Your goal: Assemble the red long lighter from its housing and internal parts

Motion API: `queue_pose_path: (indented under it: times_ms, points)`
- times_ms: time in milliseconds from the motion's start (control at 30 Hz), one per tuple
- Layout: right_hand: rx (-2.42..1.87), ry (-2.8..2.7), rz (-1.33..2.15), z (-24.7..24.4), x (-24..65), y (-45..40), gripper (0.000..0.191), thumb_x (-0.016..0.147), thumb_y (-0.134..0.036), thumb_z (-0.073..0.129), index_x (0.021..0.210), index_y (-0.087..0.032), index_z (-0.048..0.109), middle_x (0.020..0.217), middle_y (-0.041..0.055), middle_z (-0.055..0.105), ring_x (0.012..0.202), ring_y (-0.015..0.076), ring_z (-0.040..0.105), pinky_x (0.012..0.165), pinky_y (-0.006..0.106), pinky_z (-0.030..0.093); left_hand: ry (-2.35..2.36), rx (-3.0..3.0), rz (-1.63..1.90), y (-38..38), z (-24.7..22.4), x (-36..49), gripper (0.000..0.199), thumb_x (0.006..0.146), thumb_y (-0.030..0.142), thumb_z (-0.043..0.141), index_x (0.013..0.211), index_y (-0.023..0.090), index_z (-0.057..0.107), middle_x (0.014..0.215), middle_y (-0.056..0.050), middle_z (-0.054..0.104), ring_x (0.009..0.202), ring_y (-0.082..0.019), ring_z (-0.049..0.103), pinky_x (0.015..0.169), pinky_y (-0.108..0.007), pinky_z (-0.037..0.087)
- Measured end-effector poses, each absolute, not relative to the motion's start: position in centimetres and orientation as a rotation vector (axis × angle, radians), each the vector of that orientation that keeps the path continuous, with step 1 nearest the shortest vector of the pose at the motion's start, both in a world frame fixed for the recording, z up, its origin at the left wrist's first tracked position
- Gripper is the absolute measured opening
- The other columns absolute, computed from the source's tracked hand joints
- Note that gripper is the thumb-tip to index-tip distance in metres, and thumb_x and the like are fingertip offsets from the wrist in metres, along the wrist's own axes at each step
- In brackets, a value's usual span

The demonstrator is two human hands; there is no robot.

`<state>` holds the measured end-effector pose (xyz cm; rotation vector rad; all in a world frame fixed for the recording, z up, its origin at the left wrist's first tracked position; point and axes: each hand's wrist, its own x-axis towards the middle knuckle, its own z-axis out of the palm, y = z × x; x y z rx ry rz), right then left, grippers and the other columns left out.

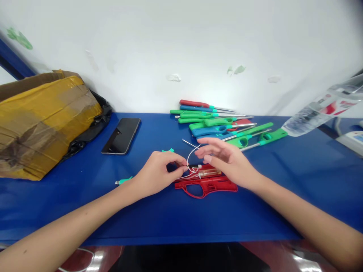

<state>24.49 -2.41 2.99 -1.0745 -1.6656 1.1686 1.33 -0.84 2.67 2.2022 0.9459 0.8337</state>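
Note:
My left hand pinches a small black part with a white end, thumb and forefinger closed at its left side. A thin white wire loops up from there toward my right hand. That hand hovers over the right end, fingers apart and slightly bent, gripping nothing I can see. Beneath both hands lies an opened red gas lighter shell, one half in front of the other. The rear half holds a clear fuel tank. A thin metal rod lies just behind.
Assembled stick lighters in green, blue and red are piled by the wall. Small teal parts lie near my left hand. A phone and a taped cardboard box are at left, a plastic bottle at right, on the blue table.

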Motion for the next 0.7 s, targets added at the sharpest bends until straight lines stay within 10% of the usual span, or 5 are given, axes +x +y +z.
queue_pose_path:
  times_ms: [467,700]
  points:
    - [-1.163,-1.676,1.003,3.28,24.91,-2.0,0.014,0.081,-0.032,0.069,0.08,-0.019,0.066,0.085,0.0052,0.072,0.075,0.017,0.066,0.066,0.031,0.054,0.955,2.234,0.824,-0.89,2.72,1.28,0.009,0.084,0.016,0.064,0.086,0.019,0.073,0.078,0.002,0.075,0.069,-0.011,0.067,0.07,-0.023,0.052]
    - [-1.18,-1.774,0.881,2.84,24.94,-2.2,0.042,0.084,-0.027,0.065,0.124,-0.02,0.054,0.095,0.0055,0.073,0.082,0.0188,0.069,0.079,0.037,0.057,0.972,2.279,0.817,-0.78,2.68,1.27,0.01,0.085,0.017,0.065,0.089,0.019,0.073,0.079,0.002,0.075,0.07,-0.012,0.068,0.07,-0.024,0.052]
